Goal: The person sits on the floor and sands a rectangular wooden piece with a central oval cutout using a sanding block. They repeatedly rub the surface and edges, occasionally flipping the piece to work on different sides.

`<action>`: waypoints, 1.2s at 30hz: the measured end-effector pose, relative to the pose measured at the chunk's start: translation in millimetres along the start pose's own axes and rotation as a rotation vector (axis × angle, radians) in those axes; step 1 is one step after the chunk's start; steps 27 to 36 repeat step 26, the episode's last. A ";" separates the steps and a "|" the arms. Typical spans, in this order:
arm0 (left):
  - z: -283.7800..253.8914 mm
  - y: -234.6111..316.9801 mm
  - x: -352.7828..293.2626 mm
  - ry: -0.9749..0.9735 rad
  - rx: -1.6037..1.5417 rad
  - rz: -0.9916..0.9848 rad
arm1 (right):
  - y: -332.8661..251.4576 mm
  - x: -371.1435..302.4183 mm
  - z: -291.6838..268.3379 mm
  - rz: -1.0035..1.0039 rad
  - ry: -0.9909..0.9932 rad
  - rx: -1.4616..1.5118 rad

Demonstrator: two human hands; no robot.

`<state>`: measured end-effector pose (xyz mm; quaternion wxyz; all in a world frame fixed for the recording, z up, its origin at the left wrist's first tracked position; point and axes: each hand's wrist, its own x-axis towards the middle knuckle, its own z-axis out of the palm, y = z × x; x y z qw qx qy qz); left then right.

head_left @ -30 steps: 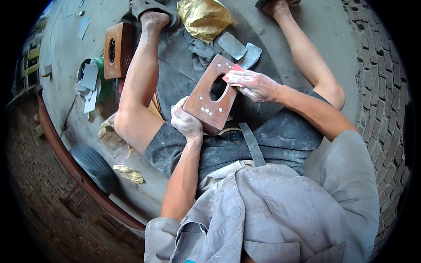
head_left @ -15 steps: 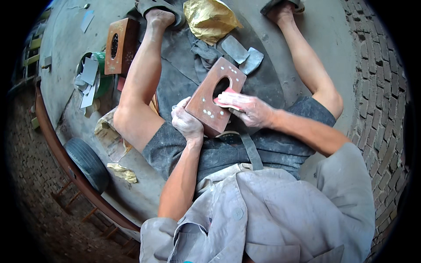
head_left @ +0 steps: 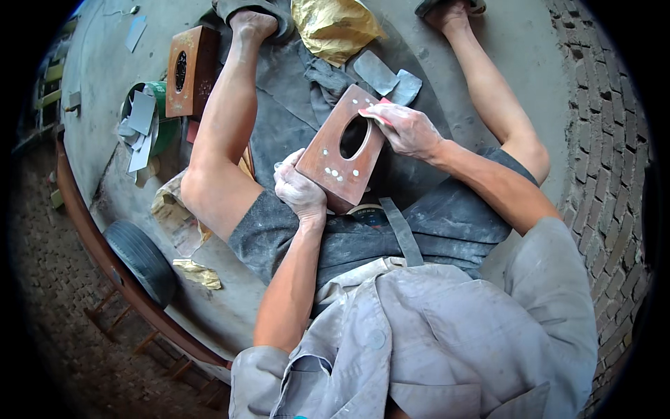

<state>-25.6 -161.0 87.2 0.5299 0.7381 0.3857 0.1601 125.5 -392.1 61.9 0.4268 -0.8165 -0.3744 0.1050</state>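
Note:
A reddish-brown wooden tissue box (head_left: 322, 155) with an oval opening and several pale inlaid dots is tilted above my lap. My left hand (head_left: 300, 188), dusty white, grips its lower left side. My right hand (head_left: 412, 131) is closed on a red piece of sandpaper (head_left: 377, 114), pressed on the box's top face near the far right end of the oval. Most of the sandpaper is hidden under my fingers. Beyond the box lie two grey-blue sheets (head_left: 375, 72) and a crumpled dark cloth (head_left: 329, 78).
A second wooden tissue box (head_left: 183, 77) stands at the far left, beside a green bucket (head_left: 162, 133) filled with sheet scraps. A crumpled yellow sheet (head_left: 333, 28) lies between my feet. A tyre (head_left: 141, 262) rests at the left near a brown rail (head_left: 105, 251).
My right hand has slid the sandpaper away from me, from the oval's near right edge to its far end. The box has shifted slightly; my left hand keeps its grip.

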 end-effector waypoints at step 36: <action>-3.0 27.6 -5.7 -0.056 0.029 -0.075 | -127.0 25.7 76.2 0.570 0.260 0.056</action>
